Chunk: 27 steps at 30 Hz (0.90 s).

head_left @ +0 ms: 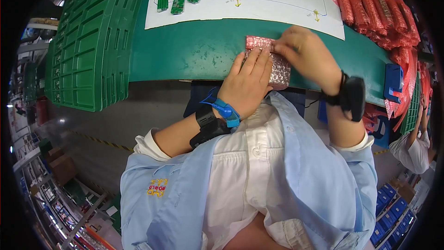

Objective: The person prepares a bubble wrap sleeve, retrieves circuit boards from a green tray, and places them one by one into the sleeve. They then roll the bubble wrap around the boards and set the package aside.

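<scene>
A piece of pink bubble wrap (280,71) lies at the front edge of the green table, its far end folded or rolled into a thicker pink strip. My left hand (247,81) rests on its left side, fingers stretched out flat and the tips at the strip. At the strip's right end, my right hand (307,55) is closed, thumb and fingers pinching the wrap. Whatever the wrap may contain is hidden. Beyond my hands, green circuit boards (178,2) lie on a white sheet (268,11).
Stacked green crates (90,41) stand along the table's left side. Several pink bubble-wrapped bundles (377,11) are piled at the far right. Below them are a blue bin (393,82) and hanging pink wrap. Another person (414,150) is at the right rim.
</scene>
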Motion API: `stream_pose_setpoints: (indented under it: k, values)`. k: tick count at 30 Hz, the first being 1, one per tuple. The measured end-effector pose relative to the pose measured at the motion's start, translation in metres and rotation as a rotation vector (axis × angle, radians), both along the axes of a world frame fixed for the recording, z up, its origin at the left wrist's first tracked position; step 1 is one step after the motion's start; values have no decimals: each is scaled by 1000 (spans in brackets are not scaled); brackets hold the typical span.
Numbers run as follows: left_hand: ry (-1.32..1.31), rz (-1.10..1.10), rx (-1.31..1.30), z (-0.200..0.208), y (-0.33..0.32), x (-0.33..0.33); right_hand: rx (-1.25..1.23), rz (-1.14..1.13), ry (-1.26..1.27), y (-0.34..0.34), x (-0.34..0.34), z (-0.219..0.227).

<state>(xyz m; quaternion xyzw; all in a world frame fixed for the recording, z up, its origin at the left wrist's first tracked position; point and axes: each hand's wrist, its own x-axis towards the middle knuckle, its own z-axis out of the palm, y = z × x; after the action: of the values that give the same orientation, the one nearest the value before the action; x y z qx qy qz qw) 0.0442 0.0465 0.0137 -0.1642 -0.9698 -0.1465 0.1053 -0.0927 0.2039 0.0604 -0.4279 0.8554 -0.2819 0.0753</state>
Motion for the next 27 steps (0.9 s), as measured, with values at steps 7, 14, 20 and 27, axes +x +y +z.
stream_pose_setpoints:
  k: [7,14,20,27]
  values:
    - [9,4,-57,3,0,0,-95,33,364,-60,-75,6]
    - [-21,14,-33,3,-1,2,-406,302,713,-163,-88,-32]
    - [-22,9,-42,3,-3,3,140,235,524,-166,-88,-16]
    - [-20,0,-52,0,-7,3,28,113,227,-94,-54,7]
